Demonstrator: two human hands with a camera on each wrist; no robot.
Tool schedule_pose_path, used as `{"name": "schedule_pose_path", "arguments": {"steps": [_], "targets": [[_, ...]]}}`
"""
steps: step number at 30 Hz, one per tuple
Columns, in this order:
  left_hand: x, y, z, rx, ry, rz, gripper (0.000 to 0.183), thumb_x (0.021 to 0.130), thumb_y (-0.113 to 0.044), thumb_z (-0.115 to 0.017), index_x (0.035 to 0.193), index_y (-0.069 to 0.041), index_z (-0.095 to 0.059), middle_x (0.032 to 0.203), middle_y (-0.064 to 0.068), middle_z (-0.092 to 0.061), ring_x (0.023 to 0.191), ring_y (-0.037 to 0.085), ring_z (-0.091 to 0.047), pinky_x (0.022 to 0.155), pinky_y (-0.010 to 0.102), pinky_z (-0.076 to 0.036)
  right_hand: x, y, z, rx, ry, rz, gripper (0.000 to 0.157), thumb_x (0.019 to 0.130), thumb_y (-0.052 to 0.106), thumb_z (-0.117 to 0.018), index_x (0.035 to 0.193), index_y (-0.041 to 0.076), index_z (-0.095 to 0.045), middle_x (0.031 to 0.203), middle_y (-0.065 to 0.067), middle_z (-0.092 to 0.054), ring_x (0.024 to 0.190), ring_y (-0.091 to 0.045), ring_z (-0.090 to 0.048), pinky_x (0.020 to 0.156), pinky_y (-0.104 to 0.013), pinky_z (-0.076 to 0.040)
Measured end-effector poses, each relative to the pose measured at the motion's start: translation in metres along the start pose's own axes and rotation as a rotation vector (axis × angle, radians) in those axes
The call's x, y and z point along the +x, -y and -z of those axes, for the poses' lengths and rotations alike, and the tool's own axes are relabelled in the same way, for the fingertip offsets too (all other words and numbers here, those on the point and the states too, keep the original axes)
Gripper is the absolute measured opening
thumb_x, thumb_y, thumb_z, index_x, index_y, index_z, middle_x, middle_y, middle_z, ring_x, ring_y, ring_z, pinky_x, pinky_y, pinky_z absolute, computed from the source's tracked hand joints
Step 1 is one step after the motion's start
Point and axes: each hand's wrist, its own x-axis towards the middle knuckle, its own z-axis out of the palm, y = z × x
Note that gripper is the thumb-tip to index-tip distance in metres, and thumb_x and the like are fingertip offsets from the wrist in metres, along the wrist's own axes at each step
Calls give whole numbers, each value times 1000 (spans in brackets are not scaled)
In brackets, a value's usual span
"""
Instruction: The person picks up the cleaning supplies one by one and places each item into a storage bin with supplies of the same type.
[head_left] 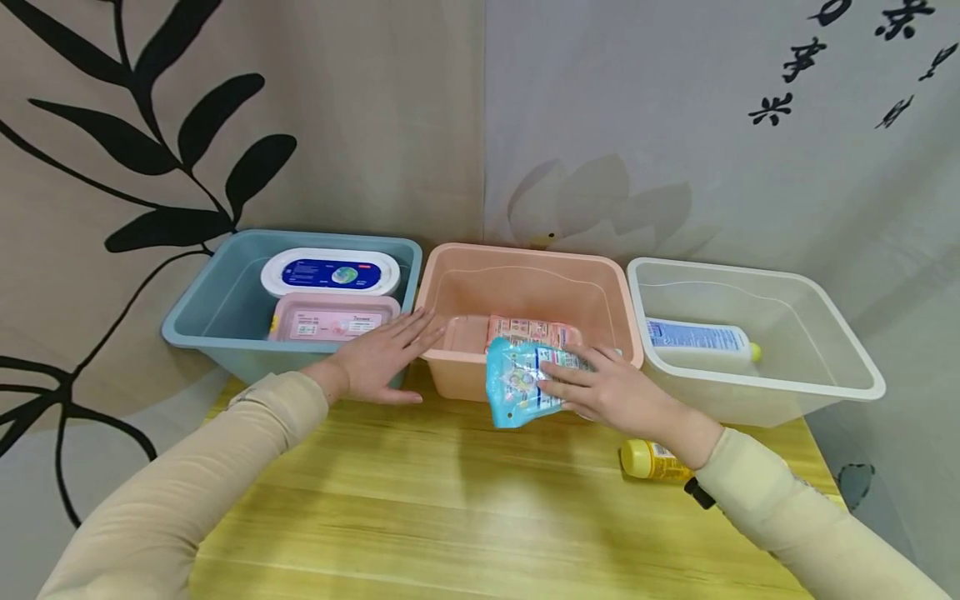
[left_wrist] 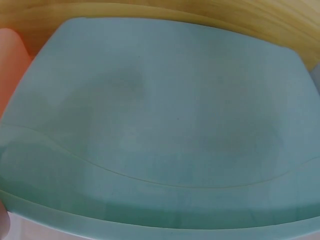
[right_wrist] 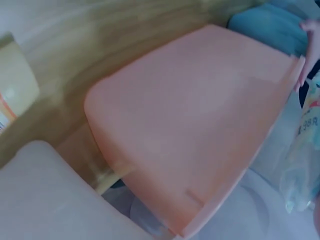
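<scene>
My right hand (head_left: 611,390) holds a shiny light-blue pouch (head_left: 513,385) just above the front rim of the salmon-pink bin (head_left: 525,257); the thumb is hidden. In the right wrist view the pouch (right_wrist: 306,142) shows at the right edge, beside the bin's outer wall (right_wrist: 195,110). Inside this bin lies a pink printed packet (head_left: 517,329), partly covered by the pouch. With fingers spread, my left hand (head_left: 378,357) rests at the neighbouring rims of the blue bin (head_left: 198,340) and the salmon-pink bin. The blue bin's outer wall (left_wrist: 175,110) fills the left wrist view.
The blue bin holds a white-lidded wipes box (head_left: 330,271) and a pink box (head_left: 333,318). In the whitish bin (head_left: 765,275) at right lies a white bottle (head_left: 697,354). A yellow-capped bottle (head_left: 641,460) lies on the wooden table (head_left: 480,525) by my right wrist.
</scene>
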Motion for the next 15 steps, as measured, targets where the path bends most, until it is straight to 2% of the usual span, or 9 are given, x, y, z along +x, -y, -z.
{"name": "schedule_pose_path", "arguments": {"steps": [2, 5, 10, 12, 15], "targets": [[0, 0, 1, -3, -4, -2, 99, 83, -73, -38, 152, -15, 3, 158, 14, 1, 146, 33, -7, 118, 43, -16, 3, -6, 1, 12, -4, -26, 43, 100, 41, -36, 123, 18, -63, 124, -3, -64, 120, -36, -51, 94, -51, -46], [-1, 0, 1, -13, -18, -9, 99, 83, -72, -40, 152, -14, 1, 158, 15, -1, 146, 33, -9, 118, 44, -17, 8, -14, 0, 21, -8, -57, 48, 101, 42, -28, 124, 18, -62, 125, -4, -63, 121, -37, -50, 95, -50, -45], [-1, -1, 2, -12, -9, -2, 99, 84, -72, -40, 152, -14, 1, 158, 14, 0, 146, 32, -7, 118, 43, -16, 17, -27, -4, 31, -17, -98, 49, 101, 41, -27, 125, 17, -62, 127, -5, -62, 117, -36, -52, 94, -50, -45], [-1, -1, 3, -6, -1, 0, 99, 84, -72, -39, 152, -14, 2, 159, 14, 1, 146, 32, -6, 119, 43, -15, 19, -32, -7, 33, -17, -113, 47, 101, 40, -30, 125, 15, -62, 127, -7, -61, 117, -37, -52, 94, -51, -45], [-1, -2, 2, -6, 2, 1, 99, 84, -72, -39, 152, -14, 2, 158, 14, 1, 146, 32, -6, 119, 43, -15, 22, -38, -12, 38, -8, -137, 38, 98, 35, -44, 125, 14, -62, 127, -8, -61, 118, -38, -51, 94, -53, -44]]}}
